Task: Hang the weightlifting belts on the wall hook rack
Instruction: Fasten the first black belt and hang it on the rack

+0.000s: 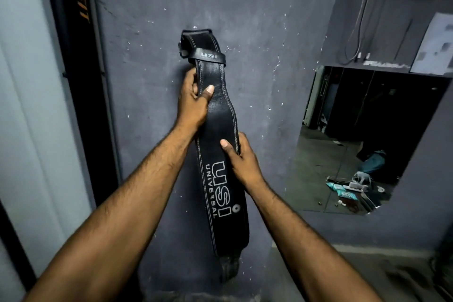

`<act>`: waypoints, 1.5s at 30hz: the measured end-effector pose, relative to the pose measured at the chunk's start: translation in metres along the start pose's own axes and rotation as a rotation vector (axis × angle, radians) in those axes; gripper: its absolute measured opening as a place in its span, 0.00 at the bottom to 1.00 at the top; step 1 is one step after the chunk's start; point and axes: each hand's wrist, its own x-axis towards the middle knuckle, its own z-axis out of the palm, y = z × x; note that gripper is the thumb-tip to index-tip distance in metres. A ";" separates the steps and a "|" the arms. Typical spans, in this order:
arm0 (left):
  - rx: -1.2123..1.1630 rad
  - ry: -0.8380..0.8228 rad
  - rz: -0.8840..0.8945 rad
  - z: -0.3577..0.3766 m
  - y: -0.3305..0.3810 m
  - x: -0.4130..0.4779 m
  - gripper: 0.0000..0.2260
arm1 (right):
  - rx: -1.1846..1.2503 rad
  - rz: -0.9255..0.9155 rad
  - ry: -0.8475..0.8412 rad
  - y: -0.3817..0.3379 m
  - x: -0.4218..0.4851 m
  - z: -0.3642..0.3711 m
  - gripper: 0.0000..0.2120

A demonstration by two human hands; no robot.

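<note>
Against the scuffed grey wall [147, 32], left hand [193, 103] and right hand [244, 159] grip a black stitched leather belt [220, 118], apparently hooked above the fingers [190, 78], unreleased.

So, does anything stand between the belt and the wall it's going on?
Nothing visible: left hand and right hand grip the belt, its buckle end up at the wall. No hook shows.

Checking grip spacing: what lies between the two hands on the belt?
In the head view, only a bare stretch of the black belt, plain stitched leather, runs between the left hand and the right hand.
</note>
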 end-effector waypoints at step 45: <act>-0.018 -0.065 0.132 0.008 0.023 -0.003 0.19 | 0.183 -0.012 0.022 -0.052 0.007 -0.011 0.16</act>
